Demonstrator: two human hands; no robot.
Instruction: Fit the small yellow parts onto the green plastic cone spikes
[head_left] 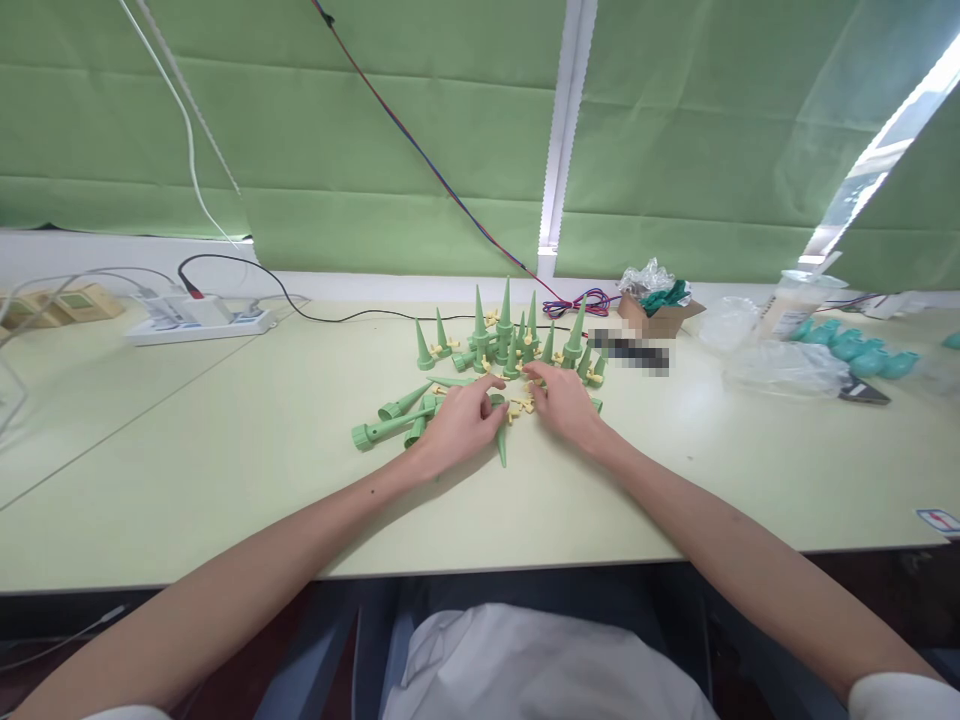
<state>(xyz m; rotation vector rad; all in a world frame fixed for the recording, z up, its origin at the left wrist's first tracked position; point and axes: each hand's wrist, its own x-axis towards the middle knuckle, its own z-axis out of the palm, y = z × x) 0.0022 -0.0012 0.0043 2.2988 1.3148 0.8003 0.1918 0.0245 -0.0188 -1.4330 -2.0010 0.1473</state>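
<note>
My left hand (463,425) is closed on a green plastic spike (502,448), whose pointed end sticks out below the thumb toward me. To its right my right hand (566,400) bends over small yellow valve-like pieces (523,405), thumb and forefinger apart; whether a fingertip touches one, I cannot tell. Behind both hands several green cones (505,325) stand upright on their caps, with yellow pieces among them. More green spikes with ribbed caps (390,427) lie on their sides left of and partly under my left hand.
On the pale table (225,500), a white power strip (199,318) sits at the left. A small cardboard box (660,318) stands at the back right, near plastic bags (787,368), a plastic cup (799,300) and teal bulb-shaped pieces (862,355). A black cable (345,318) runs along the back.
</note>
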